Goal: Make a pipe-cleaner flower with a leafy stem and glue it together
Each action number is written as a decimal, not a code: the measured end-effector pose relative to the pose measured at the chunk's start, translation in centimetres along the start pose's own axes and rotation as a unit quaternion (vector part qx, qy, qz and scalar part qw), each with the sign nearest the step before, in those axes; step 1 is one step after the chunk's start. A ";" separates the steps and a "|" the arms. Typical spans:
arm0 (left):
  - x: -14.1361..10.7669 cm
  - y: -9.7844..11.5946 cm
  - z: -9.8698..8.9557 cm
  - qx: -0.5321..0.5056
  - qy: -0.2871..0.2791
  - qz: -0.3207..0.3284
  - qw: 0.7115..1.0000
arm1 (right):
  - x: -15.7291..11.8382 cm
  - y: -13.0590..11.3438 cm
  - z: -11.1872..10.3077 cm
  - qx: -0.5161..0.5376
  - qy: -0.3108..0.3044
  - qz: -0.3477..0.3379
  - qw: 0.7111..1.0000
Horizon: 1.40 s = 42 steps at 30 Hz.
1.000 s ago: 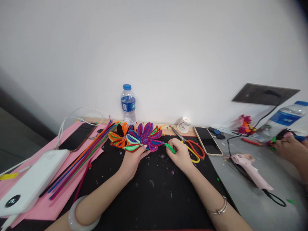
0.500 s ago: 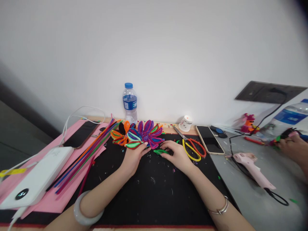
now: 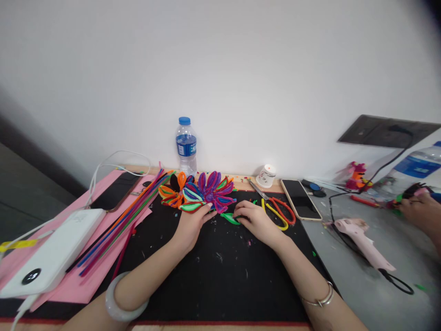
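My left hand is closed on the lower edge of a bunch of pipe-cleaner flowers, where a purple flower shows multicoloured petals. Behind and to the left sits an orange pipe-cleaner flower, touching the bunch. My right hand pinches one end of a green pipe-cleaner leaf between thumb and fingers. The leaf's other end points toward the purple flower; whether they touch I cannot tell. My left fingertips are partly hidden under the petals.
Scissors lie right of my right hand, beside a phone. A paper cup and a water bottle stand by the wall. Loose pipe cleaners and a power bank are left; a pink glue gun and another person's hand are right.
My right hand has shifted slightly right, its fingers drawn closer together on the green leaf, which now slants more downward to the right. My left hand and the flowers have barely moved.
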<state>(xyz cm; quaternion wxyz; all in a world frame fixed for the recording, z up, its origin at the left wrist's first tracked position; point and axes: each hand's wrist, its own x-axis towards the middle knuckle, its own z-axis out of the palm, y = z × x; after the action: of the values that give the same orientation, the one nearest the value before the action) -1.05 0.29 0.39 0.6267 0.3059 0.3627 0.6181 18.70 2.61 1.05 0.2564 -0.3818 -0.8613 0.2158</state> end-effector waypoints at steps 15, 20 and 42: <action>0.0 0.1 0.1 -0.015 0.011 -0.003 1.000 | -0.1 0.4 0.2 -0.010 0.009 0.044 0.999; 0.0 0.1 0.1 -0.009 0.012 -0.004 1.000 | -0.1 0.3 -0.1 -0.046 0.088 0.050 0.994; 0.2 0.0 -0.1 -0.050 0.018 -0.039 0.998 | -0.2 -0.8 0.3 -0.095 -0.007 0.000 0.995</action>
<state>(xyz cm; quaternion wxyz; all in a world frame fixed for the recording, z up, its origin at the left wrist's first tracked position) -1.17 0.50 0.30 0.6582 0.2491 0.3540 0.6159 18.19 1.93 1.20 0.2130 -0.4034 -0.8795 0.1355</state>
